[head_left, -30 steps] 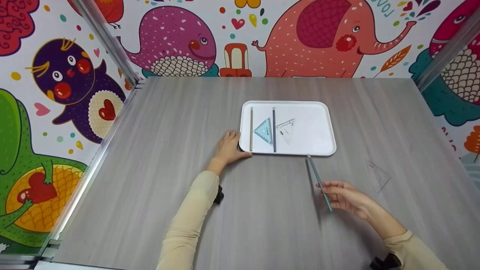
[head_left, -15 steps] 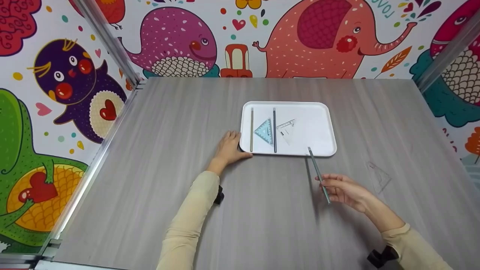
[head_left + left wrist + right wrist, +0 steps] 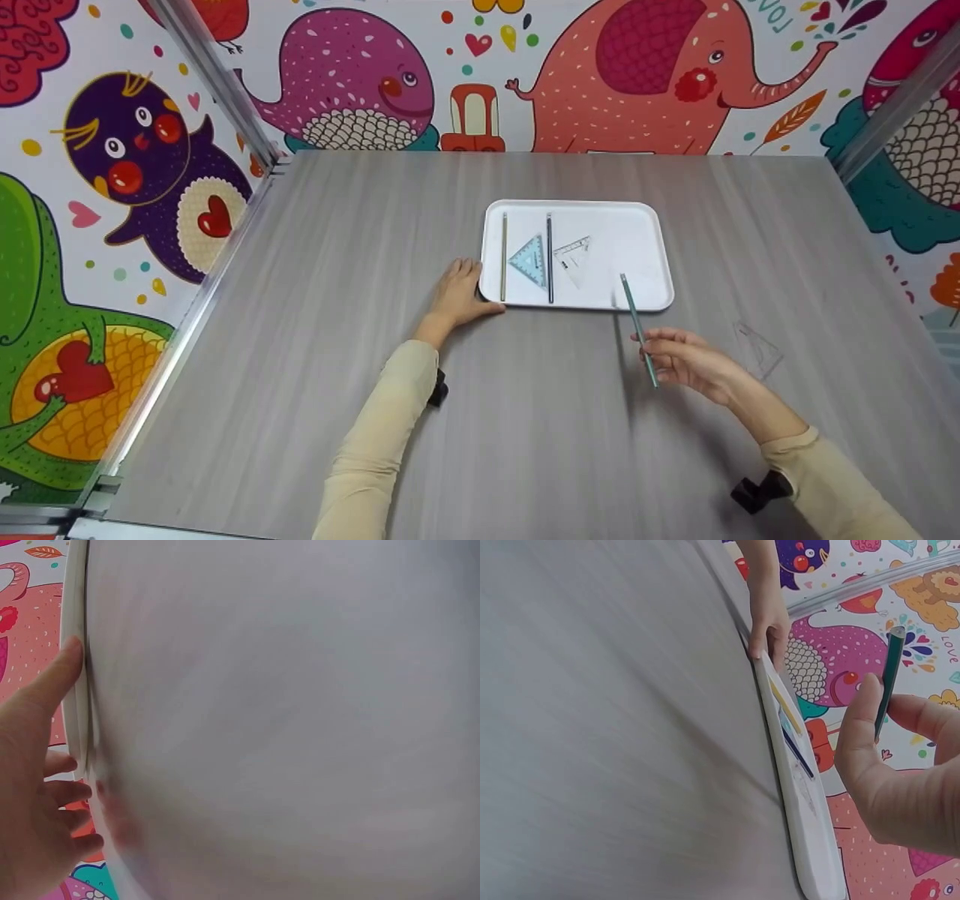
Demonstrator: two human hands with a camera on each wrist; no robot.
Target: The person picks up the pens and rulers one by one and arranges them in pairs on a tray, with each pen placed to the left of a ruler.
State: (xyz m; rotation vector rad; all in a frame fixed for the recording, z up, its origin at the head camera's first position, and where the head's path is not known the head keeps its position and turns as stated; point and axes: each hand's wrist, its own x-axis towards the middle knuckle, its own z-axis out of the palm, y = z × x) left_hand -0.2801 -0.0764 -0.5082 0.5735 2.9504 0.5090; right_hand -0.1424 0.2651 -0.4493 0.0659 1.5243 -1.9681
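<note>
My right hand [image 3: 690, 364] pinches a green pencil [image 3: 637, 330] between thumb and fingers, its far end over the front right part of the white tray [image 3: 630, 225]. In the right wrist view the thumb and a finger press the pencil [image 3: 889, 679] from both sides. My left hand [image 3: 456, 294] rests at the tray's front left corner, thumb along the front rim, fingers along the left side. In the tray lie a yellowish pencil [image 3: 504, 259], a light blue set square [image 3: 529, 262], a dark pencil [image 3: 550, 259] and a clear set square [image 3: 573, 259].
Another clear set square [image 3: 759, 351] lies on the grey wood-grain table [image 3: 360, 247], right of the tray and beyond the right hand. Printed cartoon panels stand at the back and sides, with metal posts [image 3: 217, 82] at the corners.
My right hand has moved forward, bringing the green pencil's far end from the tray's front rim to above its inside. The left hand and the tray have stayed in place.
</note>
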